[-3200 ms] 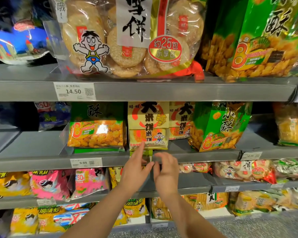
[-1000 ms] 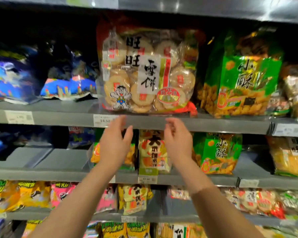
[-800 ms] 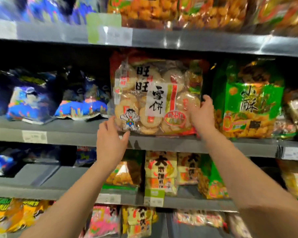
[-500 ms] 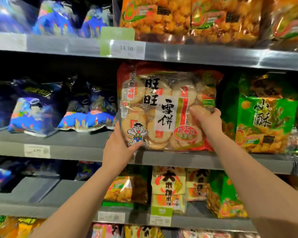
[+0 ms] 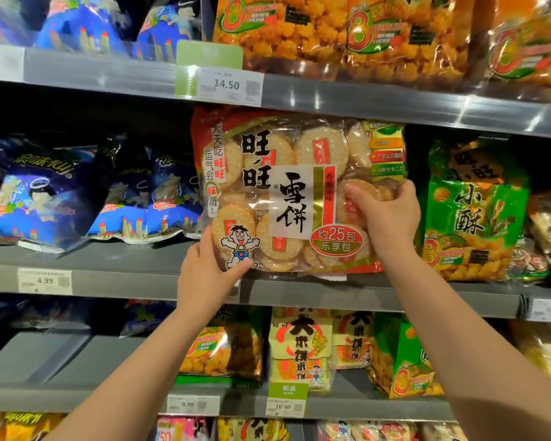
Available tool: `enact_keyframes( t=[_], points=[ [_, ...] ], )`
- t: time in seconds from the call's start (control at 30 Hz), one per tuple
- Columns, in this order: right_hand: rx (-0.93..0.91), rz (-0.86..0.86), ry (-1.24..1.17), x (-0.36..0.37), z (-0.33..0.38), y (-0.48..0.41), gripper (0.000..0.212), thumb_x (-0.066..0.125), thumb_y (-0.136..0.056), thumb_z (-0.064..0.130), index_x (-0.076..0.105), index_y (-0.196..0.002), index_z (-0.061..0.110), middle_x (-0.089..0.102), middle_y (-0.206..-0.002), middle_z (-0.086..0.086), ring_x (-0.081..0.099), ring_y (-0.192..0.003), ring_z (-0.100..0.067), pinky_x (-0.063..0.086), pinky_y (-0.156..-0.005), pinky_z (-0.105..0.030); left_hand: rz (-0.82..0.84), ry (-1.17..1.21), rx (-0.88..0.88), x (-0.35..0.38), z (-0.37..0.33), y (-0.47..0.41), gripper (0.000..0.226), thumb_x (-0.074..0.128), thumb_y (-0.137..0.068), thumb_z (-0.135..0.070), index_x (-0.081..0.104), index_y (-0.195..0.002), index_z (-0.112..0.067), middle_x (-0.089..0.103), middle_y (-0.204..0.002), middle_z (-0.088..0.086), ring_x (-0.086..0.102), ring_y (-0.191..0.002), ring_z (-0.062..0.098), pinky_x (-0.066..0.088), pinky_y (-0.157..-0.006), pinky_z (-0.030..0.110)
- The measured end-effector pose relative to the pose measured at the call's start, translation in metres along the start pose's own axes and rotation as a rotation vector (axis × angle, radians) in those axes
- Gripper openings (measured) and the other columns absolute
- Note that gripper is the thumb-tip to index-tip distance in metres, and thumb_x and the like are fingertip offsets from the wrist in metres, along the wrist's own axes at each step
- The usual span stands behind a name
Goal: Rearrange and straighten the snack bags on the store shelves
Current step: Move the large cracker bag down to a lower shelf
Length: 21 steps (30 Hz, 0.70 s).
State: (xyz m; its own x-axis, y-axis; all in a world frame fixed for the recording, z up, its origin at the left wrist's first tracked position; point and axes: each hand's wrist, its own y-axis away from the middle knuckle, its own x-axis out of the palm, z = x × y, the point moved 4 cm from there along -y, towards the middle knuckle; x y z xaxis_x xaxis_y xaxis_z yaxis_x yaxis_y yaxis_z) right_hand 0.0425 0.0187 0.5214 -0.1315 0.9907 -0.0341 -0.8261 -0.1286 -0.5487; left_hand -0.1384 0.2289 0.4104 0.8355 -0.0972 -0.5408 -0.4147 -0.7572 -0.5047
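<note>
Grey shelf (image 5: 118,278) carries the rice cracker bag (image 5: 287,192) at frame centre, upright. Right hand (image 5: 392,218) clamps its 3 o'clock edge, left hand (image 5: 207,275) cups the 7 o'clock corner, likely squaring it to face front.

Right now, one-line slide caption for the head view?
Both hands grip a big rice cracker bag standing on the shelf: left hand at its lower corner, right hand on its right side.
</note>
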Motion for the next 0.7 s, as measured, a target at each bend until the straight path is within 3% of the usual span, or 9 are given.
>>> enact_keyframes(
  t=[0.17,0.47,0.6,0.7],
  points=[
    [0.030,-0.011,-0.020,-0.007,0.008,0.010,0.055,0.082,-0.062,0.042,0.048,-0.101,0.024,0.058,-0.094,0.011,0.061,-0.090,-0.013,0.052,-0.080,-0.033,0.039,-0.009,0.004,0.001,-0.004,0.004,0.092,0.060,-0.065,-0.068,0.023,-0.138,-0.025,0.048,-0.123,0.013,0.046,-0.115,0.032,0.047,-0.089,0.051],
    [0.074,-0.020,0.057,-0.013,0.025,0.021,0.063,0.077,-0.067,0.047,0.046,-0.113,0.017,0.054,-0.094,0.007,0.056,-0.083,-0.014,0.042,-0.068,-0.027,0.072,-0.026,-0.025,-0.002,-0.010,0.007,0.061,0.061,-0.077,-0.055,0.043,-0.115,-0.011,0.049,-0.115,0.015,0.047,-0.106,0.034,0.046,-0.086,0.050],
    [0.097,-0.008,0.105,-0.013,0.030,0.031,0.057,0.074,-0.069,0.050,0.042,-0.105,0.019,0.052,-0.092,0.007,0.054,-0.080,-0.015,0.041,-0.066,-0.029,0.081,-0.007,-0.028,-0.001,-0.005,0.008,0.065,0.057,-0.080,-0.054,0.041,-0.128,-0.013,0.046,-0.130,0.013,0.042,-0.119,0.031,0.042,-0.095,0.049],
    [0.121,-0.006,0.101,-0.016,0.022,0.048,0.058,0.073,-0.067,0.054,0.040,-0.100,0.020,0.054,-0.090,0.007,0.057,-0.080,-0.017,0.043,-0.067,-0.030,0.065,0.030,-0.011,-0.002,-0.005,0.010,0.053,0.059,-0.084,-0.043,0.045,-0.125,-0.013,0.045,-0.131,0.012,0.041,-0.120,0.027,0.039,-0.093,0.041]
  ],
)
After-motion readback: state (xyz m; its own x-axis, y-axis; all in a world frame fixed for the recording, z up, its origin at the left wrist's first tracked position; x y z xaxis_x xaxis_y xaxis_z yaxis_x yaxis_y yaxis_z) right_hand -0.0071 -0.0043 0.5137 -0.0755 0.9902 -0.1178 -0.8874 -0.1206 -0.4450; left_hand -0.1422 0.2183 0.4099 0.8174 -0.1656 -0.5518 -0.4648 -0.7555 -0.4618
